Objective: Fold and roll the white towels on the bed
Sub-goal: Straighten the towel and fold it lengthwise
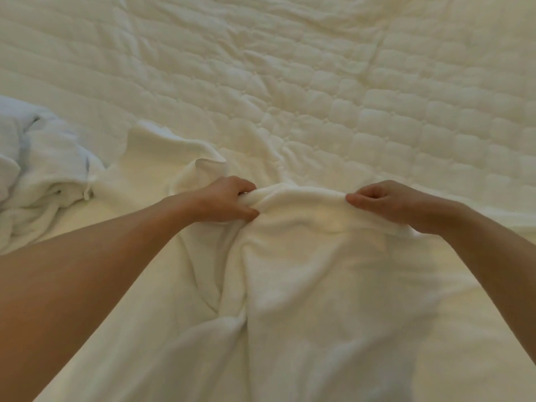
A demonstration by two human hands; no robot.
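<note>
Left hand (pixel 224 200) and right hand (pixel 383 203) each pinch the far edge of the towel (pixel 304 271) at frame centre, fingers curled round the cloth. Towel lies rumpled on the bed (pixel 319 82). Crumpled towels (pixel 37 175) sit at left.

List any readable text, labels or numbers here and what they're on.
None readable. The towel gripped by the left hand and right hand, the quilted bed cover and the crumpled towel heap show no print. A small tab on the heap's edge is too small to read.
</note>
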